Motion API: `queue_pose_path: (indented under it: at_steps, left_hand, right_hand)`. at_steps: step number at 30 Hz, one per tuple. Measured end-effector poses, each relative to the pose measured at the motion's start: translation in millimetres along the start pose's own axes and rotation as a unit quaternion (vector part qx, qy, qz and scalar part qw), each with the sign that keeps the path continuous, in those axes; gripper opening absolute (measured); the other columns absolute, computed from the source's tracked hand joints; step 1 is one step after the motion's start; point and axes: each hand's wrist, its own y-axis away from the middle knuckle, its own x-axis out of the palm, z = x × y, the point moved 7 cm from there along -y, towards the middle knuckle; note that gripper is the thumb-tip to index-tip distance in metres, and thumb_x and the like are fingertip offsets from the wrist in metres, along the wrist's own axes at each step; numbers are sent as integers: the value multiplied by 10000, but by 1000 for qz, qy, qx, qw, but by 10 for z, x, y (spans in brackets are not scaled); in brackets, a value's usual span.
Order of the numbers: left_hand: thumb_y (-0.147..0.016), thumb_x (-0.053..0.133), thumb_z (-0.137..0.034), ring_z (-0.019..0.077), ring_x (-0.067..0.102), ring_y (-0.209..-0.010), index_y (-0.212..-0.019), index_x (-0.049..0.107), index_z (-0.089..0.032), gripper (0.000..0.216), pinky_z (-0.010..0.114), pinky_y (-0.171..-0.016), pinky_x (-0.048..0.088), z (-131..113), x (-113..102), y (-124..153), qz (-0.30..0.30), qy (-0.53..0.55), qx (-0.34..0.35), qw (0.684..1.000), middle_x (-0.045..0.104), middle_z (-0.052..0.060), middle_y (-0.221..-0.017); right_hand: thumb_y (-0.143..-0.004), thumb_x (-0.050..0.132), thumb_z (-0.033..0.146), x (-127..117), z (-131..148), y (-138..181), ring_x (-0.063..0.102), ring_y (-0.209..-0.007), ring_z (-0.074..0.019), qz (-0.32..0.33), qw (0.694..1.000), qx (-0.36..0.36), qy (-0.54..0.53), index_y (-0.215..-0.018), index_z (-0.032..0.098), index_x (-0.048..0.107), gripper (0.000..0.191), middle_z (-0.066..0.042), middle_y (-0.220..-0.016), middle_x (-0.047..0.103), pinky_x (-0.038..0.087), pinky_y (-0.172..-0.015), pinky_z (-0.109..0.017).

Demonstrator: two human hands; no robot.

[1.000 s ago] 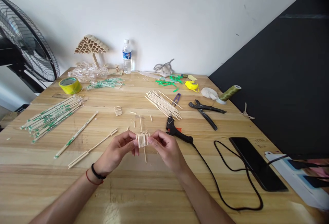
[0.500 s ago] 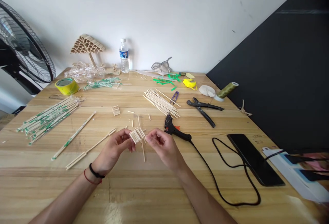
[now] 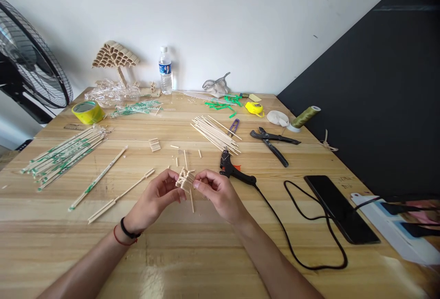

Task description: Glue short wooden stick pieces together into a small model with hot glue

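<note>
A small block of glued short wooden sticks (image 3: 185, 179) is held above the wooden table (image 3: 206, 253) between both hands. My left hand (image 3: 154, 200) pinches its left side with thumb and fingers. My right hand (image 3: 218, 193) pinches its right side, fingers curled. A single thin stick (image 3: 191, 200) lies on the table under the hands. A black glue gun (image 3: 237, 174) rests just right of my right hand.
Bare sticks (image 3: 216, 135) lie in a bundle beyond the hands, wrapped chopsticks (image 3: 62, 154) at left. Black pliers (image 3: 273, 143), a phone (image 3: 340, 207), a cable (image 3: 309, 244), yellow tape (image 3: 87, 112), a water bottle (image 3: 165, 71) and a fan (image 3: 30, 61) surround the work area.
The stick block has been turned in my fingers, from flat-on to tilted, and my right hand has come back onto it after briefly letting go.
</note>
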Motion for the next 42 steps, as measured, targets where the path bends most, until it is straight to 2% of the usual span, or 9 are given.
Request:
queue_pose_path:
  at_steps: [7,12,16,20,22,25,31,37,42]
  left_hand:
    - [-1016,613,-407,197,660,-847,-975,639,-163,249,325,-801,495,22,59,-2,41,71,-11,997,703,66,-888]
    - [-1040,549,-430,180,620,-796,-920,666,-147,328,313,-757,487,48,31,-15,30,-15,-23,999,674,62,-854]
    - [-1032,544,-427,150,557,-702,-831,609,-172,331,286,-698,459,18,-143,-24,-47,-139,4,989,604,8,-736]
    - [-1006,574,-335,171,598,-796,-1049,637,-193,161,299,-722,481,-110,-250,-1,-136,-343,97,924,645,37,-922]
    - [-1000,577,-282,215,639,-1020,-1262,602,-223,269,341,-843,519,-160,-179,7,-133,-425,159,881,648,89,-1188]
    - [-1006,583,-259,279,545,-1346,-1456,473,-258,464,438,-1071,482,-139,-78,-26,-118,-498,209,833,537,133,-1466]
    - [-972,656,-298,350,595,-1305,-1486,437,-239,562,517,-1033,495,22,-120,-218,-161,-587,193,769,610,163,-1437]
    - [-932,679,-242,336,665,-1167,-1335,557,-221,421,481,-955,512,91,-182,-283,-178,-574,173,780,705,133,-1252]
    - [-891,654,-159,284,691,-1105,-1315,541,-218,442,423,-937,547,26,-221,-253,-188,-543,196,795,689,104,-1215]
  right_hand:
    - [-916,655,385,52,25,-2,378,-628,-129,32,999,-28,14,-838,189,644,211,43,-690,480,304,-579,-271]
    - [-934,636,353,160,15,34,355,-596,-115,91,995,-20,33,-824,192,607,197,56,-669,444,275,-547,-261]
    - [-981,586,393,115,20,18,337,-587,-115,64,996,-28,-59,-798,220,503,265,67,-668,392,291,-549,-260]
    - [-1003,529,494,39,-1,-24,309,-546,-110,33,991,-38,-120,-771,246,410,360,88,-641,335,332,-545,-261]
    - [-1008,523,517,17,3,-35,315,-533,-106,26,991,-41,-126,-753,244,406,392,88,-627,349,328,-540,-263]
    - [-1008,551,518,-19,33,-47,375,-557,-109,15,992,-48,-116,-737,224,470,408,62,-636,446,334,-566,-273]
    - [-927,720,416,-74,65,-61,490,-650,-129,-8,995,-55,-81,-822,185,648,263,-1,-770,630,393,-630,-283]
    - [-837,817,318,4,72,-33,580,-780,-163,7,992,-69,-106,-800,192,685,186,1,-801,657,459,-779,-315]
    - [-878,801,335,30,56,-41,551,-743,-151,22,990,-67,-125,-828,183,708,185,-5,-794,651,428,-735,-307]
